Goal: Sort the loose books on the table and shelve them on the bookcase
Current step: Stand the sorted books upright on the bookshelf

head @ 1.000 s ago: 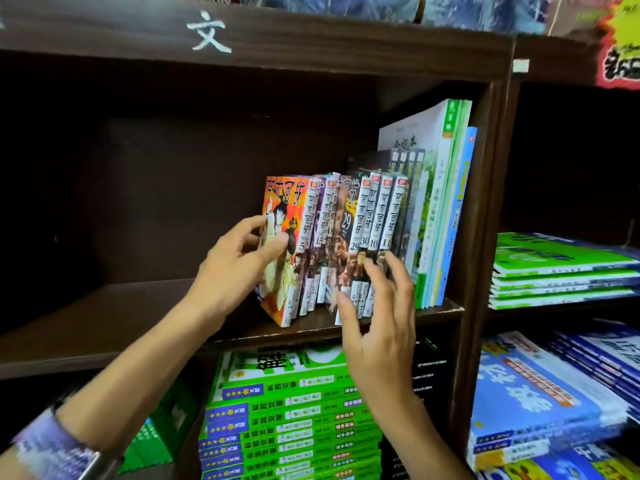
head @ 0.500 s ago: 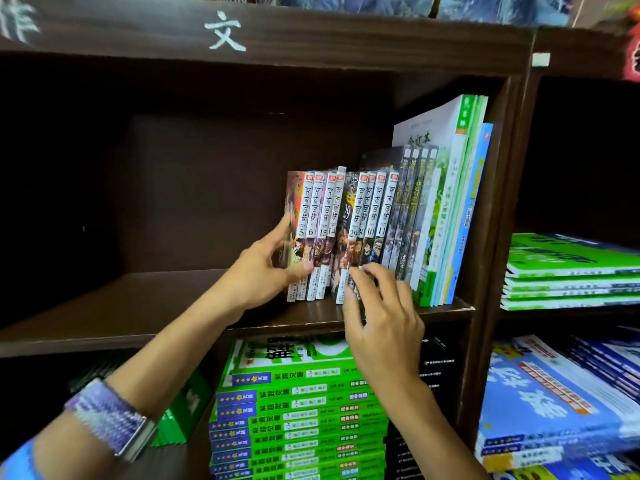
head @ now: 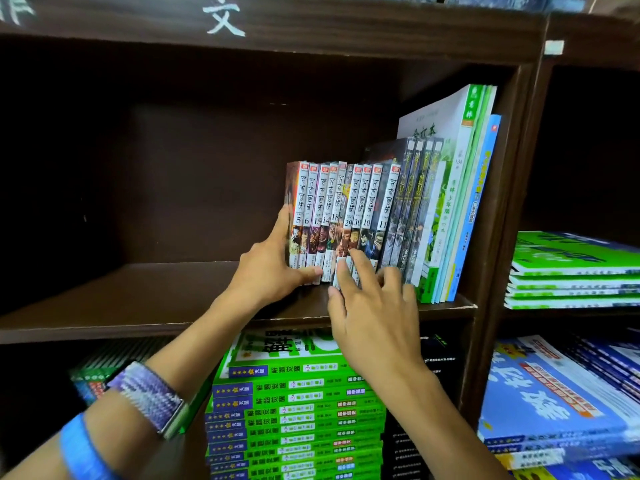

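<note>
A row of numbered comic volumes [head: 343, 209] stands upright on the dark wooden shelf [head: 145, 299]. It leans against several darker volumes [head: 415, 202] and tall green and blue workbooks [head: 464, 188] at the right wall. My left hand [head: 273, 271] presses flat against the leftmost volume's cover, thumb across the lower spines. My right hand [head: 374, 306] touches the bottoms of the middle spines with spread, straight fingers. Neither hand grips a book.
The shelf left of the row is bare. Below lies a stack of green workbooks [head: 298, 410]. A vertical divider [head: 502, 202] separates the right bay, which holds flat green books [head: 575, 271] and blue books [head: 554, 393].
The tilted comic volumes have been pushed upright and rightward into a tight row. My left hand moved right with them; my right hand stayed at the lower spines.
</note>
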### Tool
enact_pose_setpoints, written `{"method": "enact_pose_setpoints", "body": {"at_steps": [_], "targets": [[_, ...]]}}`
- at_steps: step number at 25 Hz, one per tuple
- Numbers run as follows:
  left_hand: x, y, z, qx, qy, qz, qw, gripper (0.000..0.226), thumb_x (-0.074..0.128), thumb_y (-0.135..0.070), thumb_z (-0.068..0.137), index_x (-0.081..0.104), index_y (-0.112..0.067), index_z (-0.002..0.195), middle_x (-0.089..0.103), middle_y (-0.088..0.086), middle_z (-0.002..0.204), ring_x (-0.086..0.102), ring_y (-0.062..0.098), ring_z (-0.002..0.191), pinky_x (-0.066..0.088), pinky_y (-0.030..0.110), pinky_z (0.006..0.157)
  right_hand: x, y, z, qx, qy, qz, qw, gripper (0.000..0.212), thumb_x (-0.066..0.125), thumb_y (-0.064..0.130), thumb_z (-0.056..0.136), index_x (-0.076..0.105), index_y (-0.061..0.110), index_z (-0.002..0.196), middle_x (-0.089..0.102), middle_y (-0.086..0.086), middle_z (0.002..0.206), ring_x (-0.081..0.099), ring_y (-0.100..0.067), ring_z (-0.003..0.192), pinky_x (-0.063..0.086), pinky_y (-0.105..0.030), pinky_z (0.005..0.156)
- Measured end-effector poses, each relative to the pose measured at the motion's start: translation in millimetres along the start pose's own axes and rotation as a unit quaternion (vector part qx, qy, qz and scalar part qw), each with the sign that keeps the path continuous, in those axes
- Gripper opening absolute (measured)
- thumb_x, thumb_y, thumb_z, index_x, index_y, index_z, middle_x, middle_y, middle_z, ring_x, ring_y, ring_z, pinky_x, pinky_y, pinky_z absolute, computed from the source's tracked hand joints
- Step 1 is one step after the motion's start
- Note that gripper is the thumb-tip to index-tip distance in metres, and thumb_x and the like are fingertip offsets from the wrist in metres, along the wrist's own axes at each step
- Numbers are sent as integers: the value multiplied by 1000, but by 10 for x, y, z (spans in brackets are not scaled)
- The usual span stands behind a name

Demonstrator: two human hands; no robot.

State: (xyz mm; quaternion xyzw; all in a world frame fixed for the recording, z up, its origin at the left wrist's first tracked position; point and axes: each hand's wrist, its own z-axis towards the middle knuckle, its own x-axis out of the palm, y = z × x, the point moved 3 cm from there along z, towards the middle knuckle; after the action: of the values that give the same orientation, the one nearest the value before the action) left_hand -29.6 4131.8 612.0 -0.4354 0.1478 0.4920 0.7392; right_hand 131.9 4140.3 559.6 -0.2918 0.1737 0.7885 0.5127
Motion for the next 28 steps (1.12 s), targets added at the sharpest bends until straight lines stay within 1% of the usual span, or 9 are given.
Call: {"method": "enact_pose_setpoints", "body": {"at_steps": [3,6,9,11,16,19,21,25,28], "targets": [[42,-2,12,-2,4,14,1000,98,80,-52,71,18,-42,146,70,-12,119,65,23,112,36,31,82,51,9,76,-7,76,10,997,60,23,47,97,65,19,129,36,2,162,46,-32,118,39,-49,91],[87,47,67,-30,5,62,998,88,78,-63,66,34,-33,136,69,-4,122,64,29,111,43,36,85,56,-3,-55,4,-26,58,998,49,35,39,96,73,12,111,58,-8,144,52,-33,112,43,-47,91],[116,79,117,-37,0,79,996,88,77,-68,63,38,-29,132,70,-1,120,65,30,109,46,39,87,112,-30,-143,21,-113,135,984,46,45,31,93,70,3,120,63,-15,138,59,-36,118,49,-45,99],[118,71,119,-27,-1,88,996,87,77,-67,64,39,-27,131,70,0,119,65,30,108,46,38,87,115,-30,-152,32,-121,158,980,49,47,30,92,67,0,125,62,-18,139,63,-37,117,52,-45,98],[132,69,108,-35,-6,88,995,95,67,-83,55,40,-29,129,71,1,116,66,33,105,50,41,86,86,-16,-34,34,23,42,998,54,36,39,92,70,8,120,57,-15,146,59,-34,99,45,-47,84],[161,29,106,-55,-22,120,991,101,65,-87,52,37,-28,130,70,6,116,65,37,104,52,43,84,5,-54,100,26,112,10,993,64,22,49,93,56,20,139,36,-6,162,50,-33,119,35,-48,94],[155,-4,108,-73,-30,125,989,98,69,-82,56,37,-26,129,69,8,116,65,38,106,50,42,83,32,-81,76,23,99,16,995,64,19,50,94,53,24,141,33,-2,164,48,-33,119,34,-48,95],[168,-31,95,-78,-24,126,989,92,68,-80,61,39,-24,128,69,7,115,65,36,106,46,39,79,82,-84,-14,33,56,44,997,56,29,48,94,59,27,137,55,2,150,55,-30,96,39,-46,85],[130,43,122,-59,18,102,993,79,65,-74,70,39,-31,132,69,-2,120,64,30,109,42,36,84,47,-84,5,13,83,32,996,56,25,47,96,55,30,141,44,7,157,53,-29,101,37,-47,86]]}}
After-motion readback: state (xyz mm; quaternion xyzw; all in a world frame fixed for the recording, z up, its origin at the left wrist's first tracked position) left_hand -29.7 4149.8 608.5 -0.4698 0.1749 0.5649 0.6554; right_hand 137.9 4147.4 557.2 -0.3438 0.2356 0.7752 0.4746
